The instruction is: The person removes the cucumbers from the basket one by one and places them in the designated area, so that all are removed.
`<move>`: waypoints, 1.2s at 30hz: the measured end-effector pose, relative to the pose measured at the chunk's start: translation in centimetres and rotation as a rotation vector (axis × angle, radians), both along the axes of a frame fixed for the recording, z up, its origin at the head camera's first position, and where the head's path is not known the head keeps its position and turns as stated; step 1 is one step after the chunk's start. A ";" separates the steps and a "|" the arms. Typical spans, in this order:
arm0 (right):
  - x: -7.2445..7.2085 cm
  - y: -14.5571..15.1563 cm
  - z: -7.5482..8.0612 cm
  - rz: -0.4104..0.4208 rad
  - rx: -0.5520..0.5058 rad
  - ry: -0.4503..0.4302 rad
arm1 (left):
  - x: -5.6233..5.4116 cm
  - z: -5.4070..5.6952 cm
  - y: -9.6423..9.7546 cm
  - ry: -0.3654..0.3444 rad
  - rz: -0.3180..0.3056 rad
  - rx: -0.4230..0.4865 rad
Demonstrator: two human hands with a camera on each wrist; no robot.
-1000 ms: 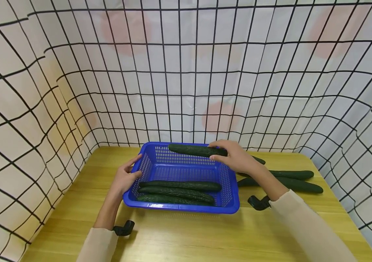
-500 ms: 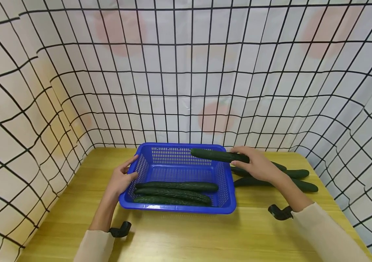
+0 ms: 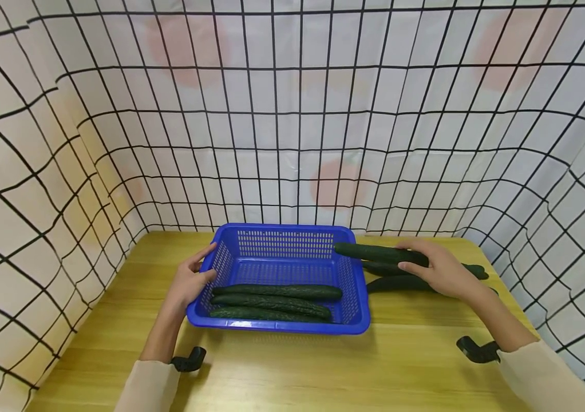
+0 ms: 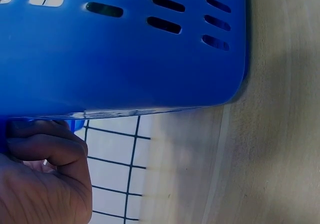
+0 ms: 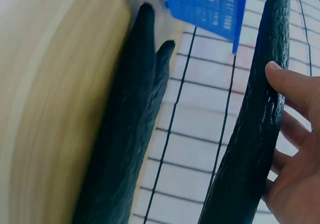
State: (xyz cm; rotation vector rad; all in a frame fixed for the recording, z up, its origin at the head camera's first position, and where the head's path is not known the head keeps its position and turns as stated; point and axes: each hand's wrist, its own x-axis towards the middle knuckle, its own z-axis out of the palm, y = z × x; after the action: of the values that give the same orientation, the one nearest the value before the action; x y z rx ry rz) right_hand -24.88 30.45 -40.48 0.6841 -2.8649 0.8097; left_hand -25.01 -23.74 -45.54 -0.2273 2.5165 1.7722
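Note:
A blue perforated basket (image 3: 282, 327) sits on the table with three dark green cucumbers (image 3: 278, 293) lying side by side along its near part. My left hand (image 3: 188, 281) grips the basket's left rim, and the left wrist view shows its fingers curled at the blue edge (image 4: 125, 112). Off to the right, my right hand (image 3: 439, 269) holds another cucumber (image 3: 370, 252) between thumb and fingers. That cucumber (image 5: 267, 94) is raised, its far end over the basket's right rim. Beneath it, more cucumbers (image 3: 395, 283) lie on the table, partly hidden by the hand.
The wooden table (image 3: 282, 372) extends in front of the basket. A white backdrop with a black grid (image 3: 292, 131) rises behind and at both sides. A black wrist-worn piece (image 3: 478, 350) projects near the right wrist, another black piece (image 3: 190, 360) near the left.
My right hand has carried its cucumber rightward, from above the basket to above the cucumbers on the table. The left hand keeps its grip on the basket rim.

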 end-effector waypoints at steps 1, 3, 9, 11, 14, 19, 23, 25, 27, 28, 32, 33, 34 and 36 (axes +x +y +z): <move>0.2 0.4 -0.1 -0.002 -0.002 -0.001 | 0.0 0.0 0.0 0.002 -0.001 -0.004; 0.6 1.1 -0.3 -0.004 -0.009 0.002 | -0.1 -0.1 0.0 0.006 -0.002 -0.008; 1.5 3.7 -1.2 -0.038 0.004 0.045 | -0.2 0.0 0.2 0.016 0.005 -0.027; 1.8 4.5 -1.5 -0.042 0.010 0.056 | -0.2 0.0 0.2 0.020 0.003 -0.029; 2.1 5.6 -2.3 -0.049 0.026 0.065 | -0.2 0.1 0.4 0.023 0.003 -0.022; 2.5 6.8 -3.9 -0.048 0.045 0.040 | -0.1 0.0 0.3 0.018 0.005 -0.017; 2.5 7.2 -5.3 -0.038 0.050 0.012 | -0.2 -0.2 0.2 0.016 0.007 -0.007; 2.5 7.4 -6.0 -0.031 0.054 -0.006 | -0.2 -0.3 0.2 0.017 0.006 -0.008; 2.5 7.4 -6.6 -0.027 0.055 -0.016 | -0.2 -0.4 0.1 0.014 0.011 -0.009; 2.5 7.4 -6.9 -0.025 0.058 -0.020 | -0.2 -0.4 0.1 0.013 0.011 -0.010; 2.5 7.2 -7.5 -0.012 0.066 0.009 | -0.1 -0.4 0.1 0.009 0.011 -0.014; 2.4 7.2 -7.7 -0.008 0.071 0.020 | -0.1 -0.4 0.0 0.010 0.011 -0.012; 2.4 7.1 -7.8 -0.006 0.077 0.031 | -0.1 -0.3 0.0 0.011 0.012 -0.011; 2.3 6.9 -8.2 -0.002 0.087 0.046 | -0.1 -0.3 0.0 0.011 0.015 -0.010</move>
State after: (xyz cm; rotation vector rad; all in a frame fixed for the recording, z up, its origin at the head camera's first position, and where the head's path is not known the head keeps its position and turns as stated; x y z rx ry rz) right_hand -22.54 37.38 -48.72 0.6990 -2.8731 0.6636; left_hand -25.10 -23.74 -45.82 -0.2385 2.5381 1.7718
